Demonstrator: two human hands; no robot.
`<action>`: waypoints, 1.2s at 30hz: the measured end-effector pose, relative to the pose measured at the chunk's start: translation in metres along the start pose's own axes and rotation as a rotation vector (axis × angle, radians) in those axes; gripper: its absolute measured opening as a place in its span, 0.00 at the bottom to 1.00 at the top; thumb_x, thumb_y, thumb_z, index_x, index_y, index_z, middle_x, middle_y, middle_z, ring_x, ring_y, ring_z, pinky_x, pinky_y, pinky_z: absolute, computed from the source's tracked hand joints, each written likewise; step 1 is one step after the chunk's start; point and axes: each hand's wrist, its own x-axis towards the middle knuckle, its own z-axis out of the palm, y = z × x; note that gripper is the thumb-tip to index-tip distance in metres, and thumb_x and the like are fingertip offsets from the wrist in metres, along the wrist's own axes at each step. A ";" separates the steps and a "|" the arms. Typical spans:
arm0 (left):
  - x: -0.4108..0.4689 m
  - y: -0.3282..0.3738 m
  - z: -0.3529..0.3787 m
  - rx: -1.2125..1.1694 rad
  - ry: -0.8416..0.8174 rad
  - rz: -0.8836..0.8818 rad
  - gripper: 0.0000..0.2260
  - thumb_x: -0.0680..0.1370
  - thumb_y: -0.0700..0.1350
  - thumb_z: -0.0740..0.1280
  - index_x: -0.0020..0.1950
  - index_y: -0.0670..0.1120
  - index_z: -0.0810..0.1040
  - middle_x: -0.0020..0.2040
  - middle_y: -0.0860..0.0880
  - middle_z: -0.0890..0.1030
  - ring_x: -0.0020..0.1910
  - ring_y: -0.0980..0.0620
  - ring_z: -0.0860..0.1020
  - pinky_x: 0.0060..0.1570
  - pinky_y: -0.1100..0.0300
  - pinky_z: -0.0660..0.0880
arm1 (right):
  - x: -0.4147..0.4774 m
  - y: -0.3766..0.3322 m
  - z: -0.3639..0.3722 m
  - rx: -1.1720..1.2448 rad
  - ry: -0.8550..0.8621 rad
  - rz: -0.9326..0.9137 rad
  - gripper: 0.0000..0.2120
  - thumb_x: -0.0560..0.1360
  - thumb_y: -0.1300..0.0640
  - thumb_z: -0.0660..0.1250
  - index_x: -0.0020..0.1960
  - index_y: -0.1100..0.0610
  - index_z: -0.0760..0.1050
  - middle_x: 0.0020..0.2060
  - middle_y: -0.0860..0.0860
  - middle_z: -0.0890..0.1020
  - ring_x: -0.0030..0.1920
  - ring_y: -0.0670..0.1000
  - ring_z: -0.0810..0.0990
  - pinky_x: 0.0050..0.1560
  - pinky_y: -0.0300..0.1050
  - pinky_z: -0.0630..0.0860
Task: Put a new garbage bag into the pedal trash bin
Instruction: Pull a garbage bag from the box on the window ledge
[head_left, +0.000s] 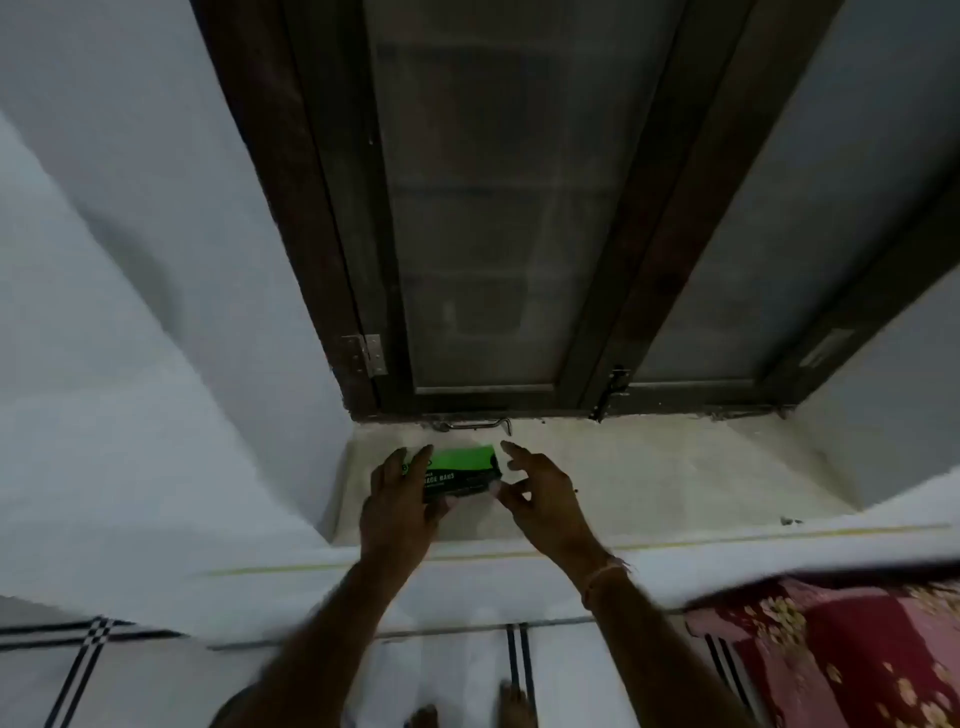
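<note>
Left hand (400, 499): fingers curling around the garbage bag box (462, 472), which is resting on the window sill (649, 478). Right hand (540, 499): spread, hovering just beside the box. Advice: steadying the box while drawing out a bag. Bin: not showing.

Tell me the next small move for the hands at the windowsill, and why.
Probably close the right hand onto the free end of the green garbage bag box and lift it off the windowsill. The left hand already covers the other end, while the right hand is open beside it.
</note>
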 end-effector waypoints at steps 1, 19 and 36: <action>0.006 0.000 0.002 -0.009 -0.015 -0.021 0.33 0.77 0.58 0.70 0.80 0.52 0.65 0.78 0.44 0.68 0.75 0.42 0.67 0.60 0.45 0.78 | 0.011 0.005 0.003 0.000 -0.043 0.002 0.29 0.78 0.53 0.72 0.77 0.54 0.69 0.62 0.57 0.79 0.49 0.53 0.84 0.51 0.50 0.83; 0.001 0.000 -0.015 -0.497 0.104 -0.023 0.24 0.73 0.55 0.72 0.68 0.51 0.78 0.61 0.50 0.78 0.58 0.55 0.80 0.54 0.68 0.77 | 0.051 0.023 -0.048 0.608 -0.380 0.075 0.14 0.74 0.64 0.76 0.40 0.59 0.70 0.43 0.58 0.80 0.43 0.54 0.81 0.42 0.46 0.80; 0.000 0.021 -0.020 -0.449 0.181 -0.033 0.24 0.73 0.48 0.75 0.69 0.47 0.78 0.60 0.52 0.77 0.57 0.61 0.77 0.54 0.74 0.74 | 0.048 0.032 -0.056 0.510 -0.224 -0.113 0.10 0.78 0.55 0.71 0.51 0.63 0.83 0.49 0.58 0.85 0.51 0.54 0.84 0.53 0.49 0.80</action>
